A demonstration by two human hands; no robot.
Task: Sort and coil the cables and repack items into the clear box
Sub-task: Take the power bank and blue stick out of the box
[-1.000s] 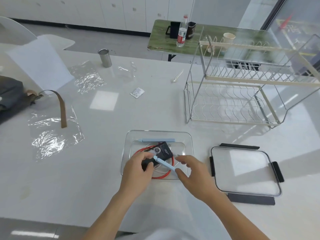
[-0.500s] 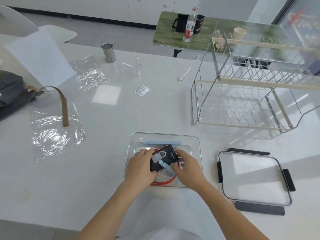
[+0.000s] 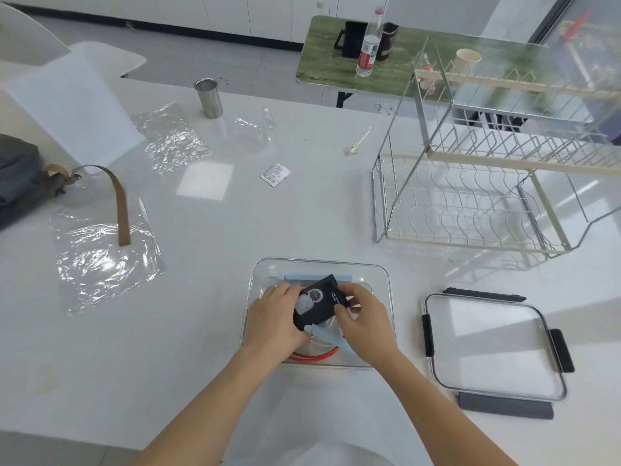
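Observation:
The clear box (image 3: 384, 274) stands on the white table in front of me. Inside it lie a coiled red cable (image 3: 314, 357), a pale blue stick (image 3: 314, 276) along the far wall, and a black card-like pack (image 3: 319, 302) tilted up. My left hand (image 3: 274, 319) grips the pack's left edge. My right hand (image 3: 364, 319) holds its right edge with curled fingers. A second pale blue pen-like piece (image 3: 324, 334) lies under my right palm; which hand holds it I cannot tell.
The box's clear lid (image 3: 494, 348) with dark clips lies to the right. A wire dish rack (image 3: 470, 203) stands behind it. Plastic bags (image 3: 104, 260), a brown strap (image 3: 121, 203), a steel cup (image 3: 209, 97) and a small packet (image 3: 275, 174) lie at left and back.
Both hands moved deeper into the box and closed on the black pack, which now tilts up. The blue pen-like piece went down from above the box to beneath my right palm.

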